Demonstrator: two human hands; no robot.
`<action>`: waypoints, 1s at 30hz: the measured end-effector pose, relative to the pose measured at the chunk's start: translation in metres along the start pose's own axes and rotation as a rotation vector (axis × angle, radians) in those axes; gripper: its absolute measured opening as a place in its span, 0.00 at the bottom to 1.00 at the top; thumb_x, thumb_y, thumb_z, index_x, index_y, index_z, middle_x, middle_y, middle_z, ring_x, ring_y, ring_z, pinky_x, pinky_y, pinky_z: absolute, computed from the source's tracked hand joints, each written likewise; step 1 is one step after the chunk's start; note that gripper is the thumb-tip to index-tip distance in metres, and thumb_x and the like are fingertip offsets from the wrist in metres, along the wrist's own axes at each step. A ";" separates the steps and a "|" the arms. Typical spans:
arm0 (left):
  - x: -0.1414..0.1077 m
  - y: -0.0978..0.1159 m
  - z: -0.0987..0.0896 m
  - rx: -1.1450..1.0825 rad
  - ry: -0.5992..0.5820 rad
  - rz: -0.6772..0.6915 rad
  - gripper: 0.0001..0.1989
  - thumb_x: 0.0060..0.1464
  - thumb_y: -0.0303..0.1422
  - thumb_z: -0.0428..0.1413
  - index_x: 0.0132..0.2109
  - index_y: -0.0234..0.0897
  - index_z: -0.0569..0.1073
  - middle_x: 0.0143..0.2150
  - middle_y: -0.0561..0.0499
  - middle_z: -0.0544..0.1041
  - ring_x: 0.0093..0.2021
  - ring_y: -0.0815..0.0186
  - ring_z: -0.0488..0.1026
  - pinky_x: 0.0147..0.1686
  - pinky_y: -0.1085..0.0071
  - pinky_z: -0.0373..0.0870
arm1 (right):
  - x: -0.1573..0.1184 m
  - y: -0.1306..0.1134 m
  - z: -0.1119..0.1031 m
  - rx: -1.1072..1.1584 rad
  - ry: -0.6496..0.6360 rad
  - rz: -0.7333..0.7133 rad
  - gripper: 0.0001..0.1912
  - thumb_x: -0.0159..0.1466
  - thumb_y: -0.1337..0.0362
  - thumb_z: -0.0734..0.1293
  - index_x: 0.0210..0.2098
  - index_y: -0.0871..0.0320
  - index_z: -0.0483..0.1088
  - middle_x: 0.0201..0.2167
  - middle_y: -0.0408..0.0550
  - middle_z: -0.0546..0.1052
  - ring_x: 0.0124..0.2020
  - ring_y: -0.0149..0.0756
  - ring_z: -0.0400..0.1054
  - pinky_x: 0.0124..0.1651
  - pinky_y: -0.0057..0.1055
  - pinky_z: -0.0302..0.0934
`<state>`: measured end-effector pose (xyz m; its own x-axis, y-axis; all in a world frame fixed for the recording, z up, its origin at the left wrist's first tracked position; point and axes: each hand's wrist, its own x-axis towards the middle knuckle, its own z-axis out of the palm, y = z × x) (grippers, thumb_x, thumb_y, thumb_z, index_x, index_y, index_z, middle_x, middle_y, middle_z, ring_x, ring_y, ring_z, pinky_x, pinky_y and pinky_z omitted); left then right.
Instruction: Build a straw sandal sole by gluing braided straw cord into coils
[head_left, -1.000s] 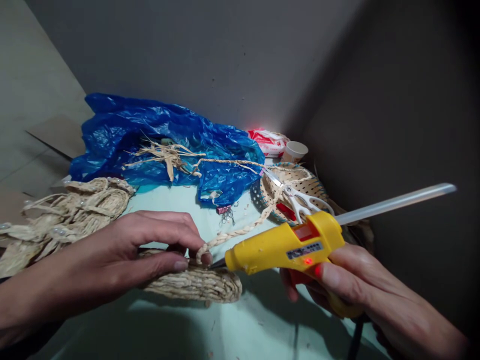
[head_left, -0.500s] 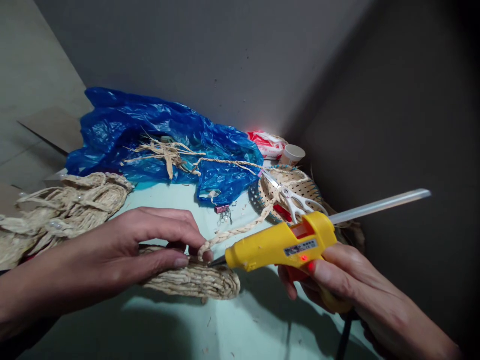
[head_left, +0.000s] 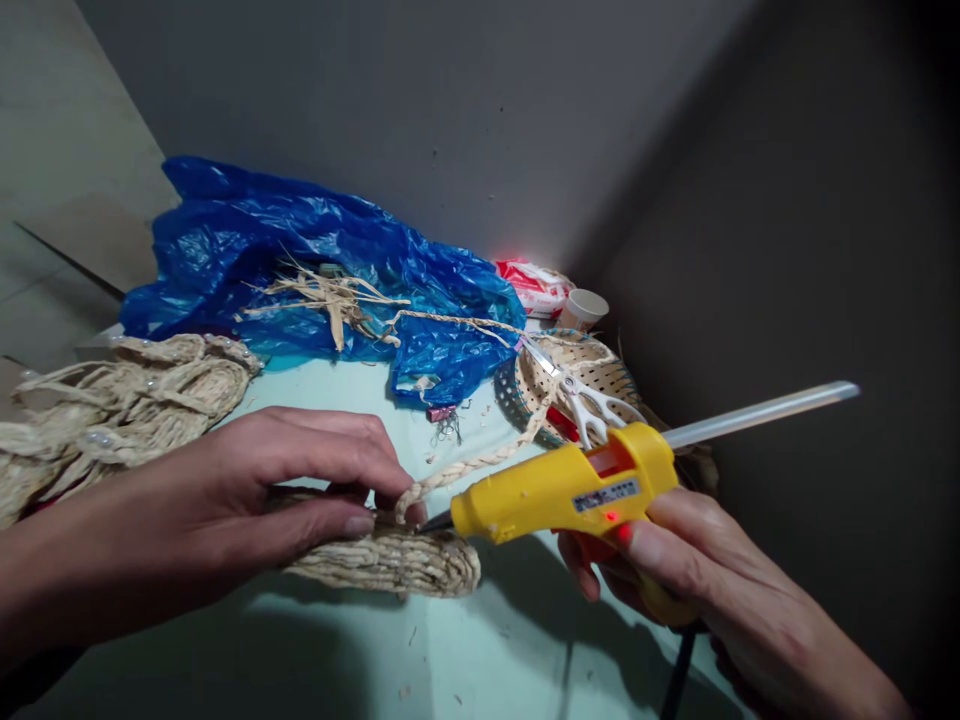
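My left hand (head_left: pixel 300 475) grips a coiled, braided straw piece (head_left: pixel 405 562) from above, thumb on the near side and fingers behind it. A loose straw braid (head_left: pixel 480 460) rises from its top beside my fingertips and runs back toward a woven basket. Wrapped round the handle of a yellow glue gun (head_left: pixel 555 490), my right hand (head_left: pixel 675 560) holds it pointing left. The dark nozzle is at the top of the coil, close to the base of the braid. A clear glue stick (head_left: pixel 765 412) juts from the gun's rear, and a small red light glows on its side.
A blue plastic bag (head_left: pixel 330 230) with straw scraps (head_left: pixel 337 300) lies behind. White scissors (head_left: pixel 581 395) rest on the woven basket (head_left: pixel 622 375), near a paper cup (head_left: pixel 583 309) and red-white packet (head_left: pixel 532 287). Braided straw pieces (head_left: pixel 172 390) lie left; a wall stands behind.
The view has shifted slightly, with the bag and the left straw pieces a little higher and farther left. Both hands keep their holds, and the nozzle stays at the coil.
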<state>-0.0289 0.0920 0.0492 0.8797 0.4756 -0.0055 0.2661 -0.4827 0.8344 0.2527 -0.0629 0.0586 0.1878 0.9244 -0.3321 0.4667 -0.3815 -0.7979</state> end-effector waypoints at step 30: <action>-0.007 -0.005 -0.005 0.193 0.034 0.144 0.14 0.65 0.33 0.55 0.48 0.62 0.78 0.42 0.65 0.83 0.39 0.73 0.80 0.39 0.84 0.73 | -0.001 -0.008 -0.001 -0.072 -0.024 -0.033 0.22 0.65 0.39 0.62 0.27 0.43 0.79 0.28 0.41 0.75 0.27 0.39 0.64 0.52 0.34 0.67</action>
<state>-0.0382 0.0945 0.0480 0.9009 0.4150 0.1273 0.2126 -0.6775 0.7041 0.2499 -0.0609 0.0655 0.1510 0.9357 -0.3189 0.5334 -0.3488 -0.7706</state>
